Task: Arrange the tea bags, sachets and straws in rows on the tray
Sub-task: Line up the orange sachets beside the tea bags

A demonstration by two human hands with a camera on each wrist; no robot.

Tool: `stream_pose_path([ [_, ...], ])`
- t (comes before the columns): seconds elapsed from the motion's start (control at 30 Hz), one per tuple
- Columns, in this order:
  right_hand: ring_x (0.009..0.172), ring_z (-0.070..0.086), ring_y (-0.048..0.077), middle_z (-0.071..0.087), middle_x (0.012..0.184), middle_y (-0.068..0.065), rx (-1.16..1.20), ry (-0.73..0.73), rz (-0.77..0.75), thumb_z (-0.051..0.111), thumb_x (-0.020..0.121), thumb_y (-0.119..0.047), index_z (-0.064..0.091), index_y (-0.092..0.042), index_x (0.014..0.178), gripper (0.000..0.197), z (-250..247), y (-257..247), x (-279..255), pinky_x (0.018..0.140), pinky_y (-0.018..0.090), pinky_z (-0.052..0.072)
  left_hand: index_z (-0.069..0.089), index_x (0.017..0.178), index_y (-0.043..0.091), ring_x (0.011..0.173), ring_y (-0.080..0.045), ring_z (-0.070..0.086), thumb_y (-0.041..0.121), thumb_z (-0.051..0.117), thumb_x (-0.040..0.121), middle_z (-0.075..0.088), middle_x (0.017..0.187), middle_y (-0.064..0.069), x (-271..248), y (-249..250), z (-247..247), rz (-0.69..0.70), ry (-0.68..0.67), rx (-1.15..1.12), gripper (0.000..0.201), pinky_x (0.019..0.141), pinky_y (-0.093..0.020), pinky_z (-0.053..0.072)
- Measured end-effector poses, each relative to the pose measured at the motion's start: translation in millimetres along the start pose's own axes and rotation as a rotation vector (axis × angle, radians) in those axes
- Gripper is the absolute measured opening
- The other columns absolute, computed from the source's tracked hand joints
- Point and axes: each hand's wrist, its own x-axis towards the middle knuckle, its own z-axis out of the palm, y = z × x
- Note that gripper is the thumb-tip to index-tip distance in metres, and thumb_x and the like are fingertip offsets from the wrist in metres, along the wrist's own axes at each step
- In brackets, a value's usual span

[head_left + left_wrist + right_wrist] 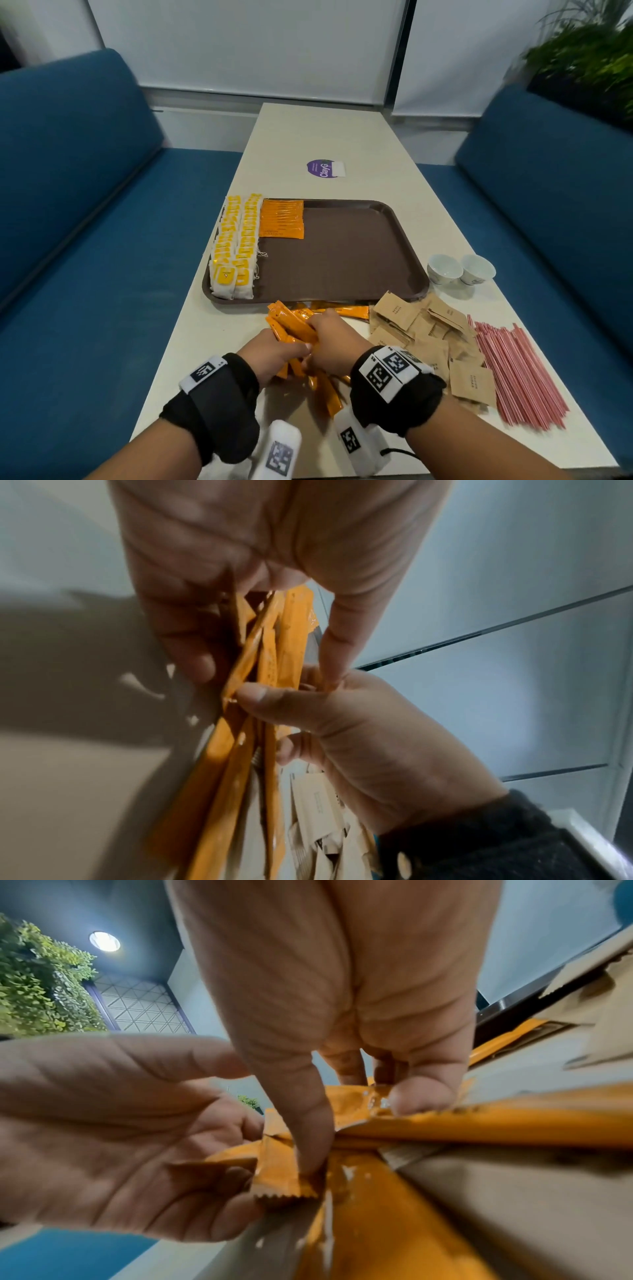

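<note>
Both hands hold one bundle of orange stick sachets (291, 330) just above the table, in front of the brown tray (342, 246). My left hand (294, 347) curls round the bundle's near end, and in the left wrist view its fingers (192, 647) and thumb wrap the orange sticks (270, 653). My right hand (322, 329) pinches the bundle from the right; its fingertips (418, 1096) press on the sachets (479, 1123). On the tray's left side lie two rows of yellow tea bags (233, 250) and a row of orange sachets (282, 219).
Loose orange sachets (329, 387) lie under my hands. Brown paper sachets (428, 339) are heaped to the right, with red straws (520, 373) beyond them. Two white cups (459, 269) stand right of the tray. Blue benches flank the table.
</note>
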Motion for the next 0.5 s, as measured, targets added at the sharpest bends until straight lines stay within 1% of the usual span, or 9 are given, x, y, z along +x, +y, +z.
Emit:
stream_pose_path([
  [0.07,0.112,0.051,0.026,0.036,0.131,0.007,0.0,-0.005,-0.016,0.075,0.077,-0.022,0.046,-0.015,0.13,0.061,0.7,2.2,0.1,0.092,0.036,0.05,0.066,0.076,0.009,0.066,-0.025,0.063,0.015,0.063,0.086,0.067,0.072,-0.013,5.9,0.2,3.9,-0.046,0.045,-0.018,0.013,0.075,-0.039,0.054],
  [0.1,0.114,0.051,0.027,0.036,0.132,0.007,0.0,-0.007,-0.025,0.075,0.078,-0.022,0.045,-0.015,0.132,0.062,0.7,3.2,-0.1,0.093,0.035,0.049,0.066,0.073,0.009,0.068,-0.028,0.062,0.017,0.064,0.086,0.067,0.071,-0.014,8.2,0.0,5.4,-0.068,0.069,-0.024,0.015,0.082,-0.044,0.052],
  [0.17,0.113,0.051,0.027,0.038,0.132,0.007,0.009,-0.005,-0.055,0.074,0.078,-0.02,0.046,-0.014,0.13,0.059,0.3,4.7,-0.2,0.092,0.034,0.048,0.065,0.07,0.011,0.068,-0.028,0.061,0.022,0.064,0.086,0.066,0.068,-0.013,10.2,0.6,8.3,-0.089,0.09,-0.008,0.019,0.084,-0.043,0.05],
  [0.2,0.111,0.052,0.026,0.039,0.13,0.008,0.022,0.0,-0.071,0.074,0.079,-0.019,0.048,-0.013,0.128,0.056,0.3,5.5,-0.3,0.09,0.033,0.048,0.066,0.072,0.012,0.073,-0.03,0.063,0.024,0.064,0.086,0.066,0.071,-0.013,11.8,0.7,9.9,-0.089,0.095,-0.002,0.019,0.087,-0.043,0.049],
  [0.27,0.108,0.053,0.026,0.041,0.127,0.008,0.052,0.01,-0.101,0.071,0.081,-0.016,0.05,-0.012,0.124,0.048,0.4,6.8,-1.4,0.087,0.031,0.046,0.066,0.08,0.013,0.092,-0.036,0.063,0.028,0.065,0.084,0.067,0.083,-0.014,13.4,1.9,13.7,-0.089,0.13,0.002,0.015,0.094,-0.049,0.047],
  [0.3,0.108,0.053,0.026,0.041,0.126,0.008,0.061,0.017,-0.116,0.069,0.082,-0.014,0.05,-0.012,0.122,0.044,0.6,7.5,-2.2,0.087,0.03,0.046,0.066,0.082,0.014,0.095,-0.035,0.062,0.028,0.064,0.085,0.067,0.086,-0.013,13.2,2.2,16.0,-0.081,0.152,0.013,0.014,0.095,-0.048,0.047],
  [0.37,0.108,0.053,0.025,0.041,0.126,0.008,0.077,0.033,-0.14,0.063,0.085,-0.009,0.05,-0.012,0.122,0.039,0.8,9.4,-3.2,0.089,0.03,0.046,0.065,0.085,0.012,0.09,-0.03,0.061,0.024,0.061,0.088,0.065,0.083,-0.01,13.7,2.6,22.0,-0.046,0.19,0.032,0.013,0.093,-0.044,0.049],
  [0.43,0.11,0.052,0.024,0.042,0.126,0.007,0.102,0.05,-0.166,0.06,0.087,-0.006,0.05,-0.013,0.123,0.039,1.2,11.0,-4.0,0.093,0.031,0.046,0.066,0.088,0.011,0.087,-0.028,0.061,0.021,0.059,0.089,0.065,0.082,-0.009,14.3,3.4,27.9,-0.021,0.212,0.017,0.012,0.089,-0.042,0.049],
  [0.5,0.112,0.052,0.024,0.043,0.126,0.007,0.14,0.069,-0.196,0.059,0.087,-0.003,0.05,-0.014,0.125,0.041,1.1,11.6,-4.8,0.096,0.03,0.045,0.066,0.087,0.012,0.087,-0.028,0.062,0.018,0.058,0.089,0.066,0.083,-0.009,13.5,5.6,31.3,-0.003,0.238,0.002,0.011,0.087,-0.041,0.049],
])
